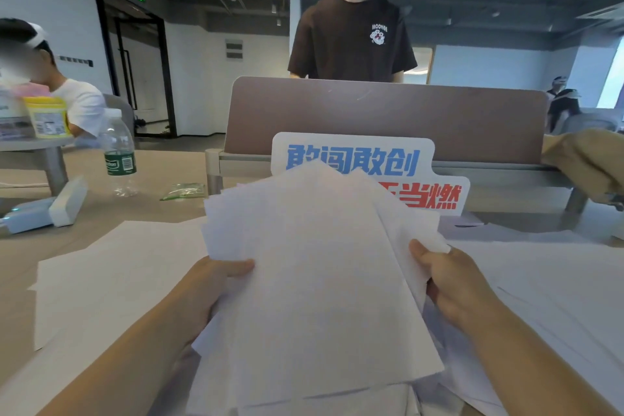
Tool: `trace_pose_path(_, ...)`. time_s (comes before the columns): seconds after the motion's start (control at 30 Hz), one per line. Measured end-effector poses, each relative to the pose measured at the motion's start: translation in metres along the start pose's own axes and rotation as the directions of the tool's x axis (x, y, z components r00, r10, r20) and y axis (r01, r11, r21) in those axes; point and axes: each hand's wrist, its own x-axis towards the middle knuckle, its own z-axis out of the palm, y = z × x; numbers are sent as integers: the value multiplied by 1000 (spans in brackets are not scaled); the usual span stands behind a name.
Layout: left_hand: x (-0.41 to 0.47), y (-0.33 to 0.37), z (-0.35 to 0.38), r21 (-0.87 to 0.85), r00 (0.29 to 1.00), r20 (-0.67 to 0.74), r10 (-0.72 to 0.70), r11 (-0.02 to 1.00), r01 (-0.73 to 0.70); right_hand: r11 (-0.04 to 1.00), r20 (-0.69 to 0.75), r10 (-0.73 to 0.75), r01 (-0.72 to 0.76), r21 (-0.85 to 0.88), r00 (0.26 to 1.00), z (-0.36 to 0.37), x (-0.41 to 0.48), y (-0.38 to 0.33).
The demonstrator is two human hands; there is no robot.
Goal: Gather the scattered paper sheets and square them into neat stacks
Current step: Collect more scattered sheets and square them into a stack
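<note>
Left hand: my left hand [209, 284] grips the left edge of the bundle [320, 263], thumb lying across the top sheet, the other fingers hidden under the paper.
Right hand: my right hand [449, 277] grips the right edge, thumb on top near the upper corner, fingers curled behind.
Bundle: white paper held up between both hands, lifted off the table [20, 257] and tilted towards me. It is not squared: the top edges fan out, and several corners stick out at the upper left and upper right.
Loose sheets: more sheets [111, 273] lie flat on the table to my left, overlapping at angles. Others spread out on my right and under the bundle's lower edge.
Sign: a white sign [354, 159] with blue and red characters stands just behind the bundle, its lower part covered by the paper.
Panel: a brown panel [388, 115] rises behind the sign, at the far edge of the table.
Left side: a clear bottle [119, 152] with a green label stands upright, well apart from the paper, with a green packet [184, 191] lying to its right.
People: one person in a dark T-shirt [353, 40] stands beyond the panel, facing me.
</note>
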Motion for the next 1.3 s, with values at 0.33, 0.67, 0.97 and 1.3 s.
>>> trace_pose_path(0.33,0,-2,3,168,993,-101,-56,983,72,992,-48,101,-97,84,994,-3,9,4)
trace_pose_path(0.67,0,-8,2,250,998,-51,-34,967,46,917,-187,-44,-35,-397,981,-4,8,23)
trace_pose_path(0.97,3,5,-5,-69,985,-112,134,987,-142,929,-102,272,-233,289,957,2,9,11)
trace_pose_path(1.3,-5,2,0,-185,974,-123,189,960,-210,874,-53,-289,241,-421,956,22,-18,3)
